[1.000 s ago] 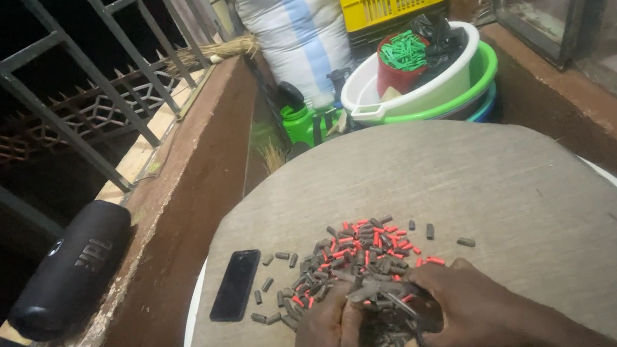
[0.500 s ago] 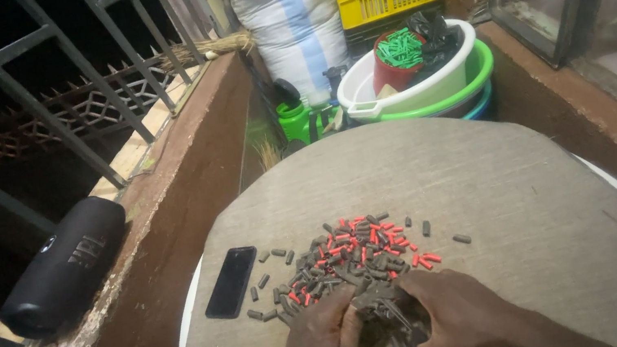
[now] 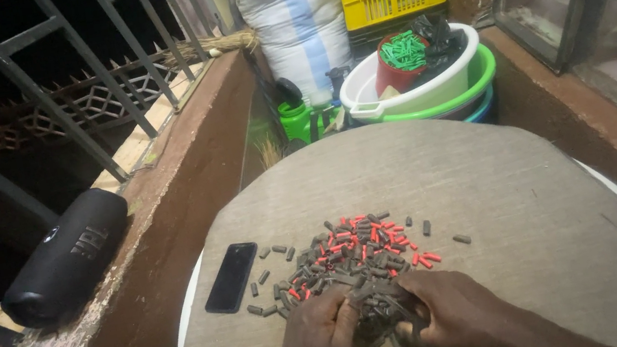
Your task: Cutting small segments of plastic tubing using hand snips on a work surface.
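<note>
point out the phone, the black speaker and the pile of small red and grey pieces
phone (image 3: 231, 277), head view, middle of its dark screen
black speaker (image 3: 66, 256), head view, middle of its barrel
pile of small red and grey pieces (image 3: 354, 253), head view, centre of the heap

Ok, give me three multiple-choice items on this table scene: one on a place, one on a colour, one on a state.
1. Where does the black phone lie?
A. left of the pile
B. in the white basin
C. on the ledge

2. What colours are the small pieces in the pile?
A. blue and white
B. dark grey and red
C. all yellow

3. What are the hands doing?
A. resting apart
B. holding the phone
C. both gathered on pieces

Key: 1 A, it lies on the board beside the pile; 2 B, both show; 3 C, left hand and right hand close on pieces.
</note>
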